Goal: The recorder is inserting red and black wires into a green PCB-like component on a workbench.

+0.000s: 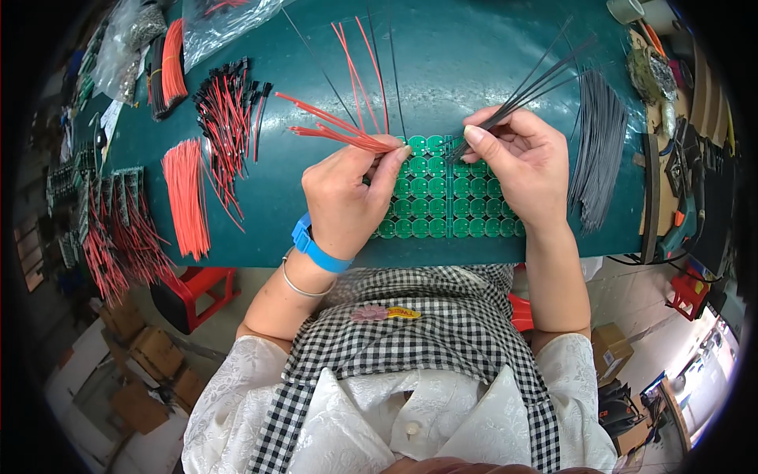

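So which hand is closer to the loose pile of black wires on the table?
Right. The right hand sits just beside the pile of black wires; the left hand is farther off, across the green circuit panel.

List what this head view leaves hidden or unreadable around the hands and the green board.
- Green circuit panel: left part hidden under the left hand, right edge under the right hand.
- Red wires: ends hidden in the left fingers.
- Black wires: ends hidden in the right fingers.
- Clutter at right rim: bent, too small.
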`<state>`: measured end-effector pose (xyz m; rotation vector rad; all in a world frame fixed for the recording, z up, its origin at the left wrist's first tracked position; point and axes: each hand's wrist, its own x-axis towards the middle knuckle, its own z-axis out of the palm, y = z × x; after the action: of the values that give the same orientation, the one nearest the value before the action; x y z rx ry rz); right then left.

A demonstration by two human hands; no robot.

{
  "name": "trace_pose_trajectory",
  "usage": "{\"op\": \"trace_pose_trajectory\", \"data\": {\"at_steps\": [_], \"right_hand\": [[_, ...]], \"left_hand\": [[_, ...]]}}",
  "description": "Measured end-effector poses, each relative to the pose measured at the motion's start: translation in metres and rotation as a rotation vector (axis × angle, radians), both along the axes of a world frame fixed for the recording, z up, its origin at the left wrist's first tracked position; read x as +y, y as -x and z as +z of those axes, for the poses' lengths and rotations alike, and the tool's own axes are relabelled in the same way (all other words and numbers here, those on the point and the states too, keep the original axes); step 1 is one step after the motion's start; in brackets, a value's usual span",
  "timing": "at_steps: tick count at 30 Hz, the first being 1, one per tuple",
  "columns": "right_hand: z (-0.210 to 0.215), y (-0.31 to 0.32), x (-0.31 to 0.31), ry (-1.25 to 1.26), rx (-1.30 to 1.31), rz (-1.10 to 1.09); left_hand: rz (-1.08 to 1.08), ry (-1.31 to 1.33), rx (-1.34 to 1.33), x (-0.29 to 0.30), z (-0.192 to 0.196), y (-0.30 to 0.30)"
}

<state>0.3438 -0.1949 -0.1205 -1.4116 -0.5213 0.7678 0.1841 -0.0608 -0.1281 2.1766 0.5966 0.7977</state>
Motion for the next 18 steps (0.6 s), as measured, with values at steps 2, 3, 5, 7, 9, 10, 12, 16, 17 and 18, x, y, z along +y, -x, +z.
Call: {"op": "trace_pose_trajectory", "data": {"at_steps": [2, 3, 5, 7, 9, 10, 12, 16, 17, 18], "right_hand": [[0.0, 0.0, 0.0, 0.013, -0.015, 0.009], [0.0, 0.0, 0.0, 0.019, -0.021, 0.014], [0.0, 0.003, 0.0, 0.022, -0.084, -0.006], [-0.001, 0.005, 0.002, 0.027, -0.161, -0.008], [-0.001, 0.006, 0.003, 0.041, -0.255, 0.006], [-0.001, 0.007, 0.004, 0.034, -0.279, 0.006], [-0.002, 0.007, 0.005, 0.02, -0.326, 0.006], [-0.001, 0.009, 0.008, 0.013, -0.411, 0.003], [-0.001, 0.01, 0.009, 0.011, -0.433, 0.006], [-0.001, 0.01, 0.009, 0.01, -0.455, 0.008]], "left_hand": [[-0.014, -0.036, 0.024, 0.002, 0.0, 0.001], [-0.019, -0.055, 0.037, 0.002, 0.0, 0.001], [-0.014, -0.038, 0.069, 0.001, 0.003, -0.001], [-0.008, -0.034, 0.087, 0.001, 0.003, -0.001], [-0.004, -0.038, 0.09, 0.0, 0.002, 0.0], [-0.003, -0.045, 0.085, 0.0, 0.002, 0.0], [0.001, -0.058, 0.076, 0.0, 0.003, -0.001], [0.035, 0.082, 0.011, -0.001, 0.004, -0.002], [0.052, 0.128, -0.013, -0.001, 0.007, -0.001], [0.068, 0.176, -0.035, -0.001, 0.009, 0.0]]}}
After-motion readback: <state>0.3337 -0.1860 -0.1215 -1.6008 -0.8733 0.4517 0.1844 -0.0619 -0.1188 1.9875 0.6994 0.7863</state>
